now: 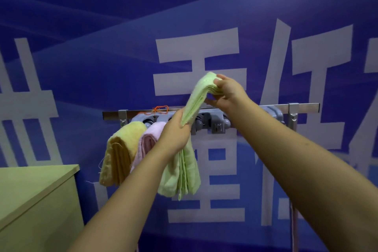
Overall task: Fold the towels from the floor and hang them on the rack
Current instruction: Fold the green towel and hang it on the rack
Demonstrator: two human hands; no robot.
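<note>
The green towel (189, 149), folded into several layers, is held in front of the wall rack (206, 117), to the right of the yellow towel (120, 153) and the pink towel (146, 143) already hanging there. The left hand (177, 135) holds it at mid-length, grip clamped on the layers; the right hand (228, 91) pinches the raised upper end. The cloth appears light, soft and limp; its loose edges are likely to slip apart. Recommended hold: across all layers near the fold, both ends supported.
</note>
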